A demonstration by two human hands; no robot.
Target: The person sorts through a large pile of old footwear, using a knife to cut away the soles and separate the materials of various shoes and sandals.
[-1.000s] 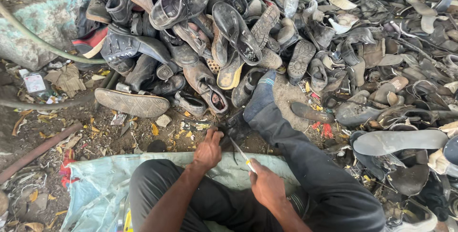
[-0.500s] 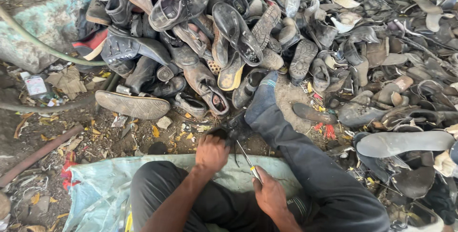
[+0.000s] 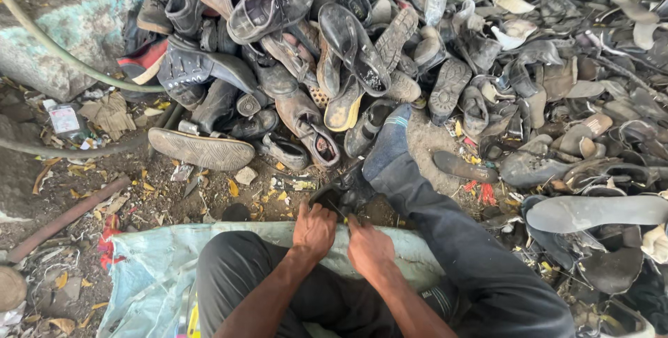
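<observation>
My left hand (image 3: 313, 230) grips a dark, worn shoe (image 3: 342, 193) lying on the ground just in front of my knees. My right hand (image 3: 369, 247) is closed right beside it, fingers tight around a thin knife (image 3: 339, 211) whose blade reaches onto the shoe; its handle is hidden in my fist. The two hands nearly touch. I sit on a pale blue sack (image 3: 149, 268), with my right leg stretched forward in dark trousers and a blue sock (image 3: 390, 143).
A big heap of old shoes and sandals (image 3: 362, 39) fills the far side and the right. A loose grey sole (image 3: 202, 149) lies left of the shoe. A rusty pipe (image 3: 66, 218), a hose (image 3: 62, 60) and litter lie at left.
My right hand has moved up and left with the knife until it sits against my left hand at the shoe. The knife's yellow handle no longer shows.
</observation>
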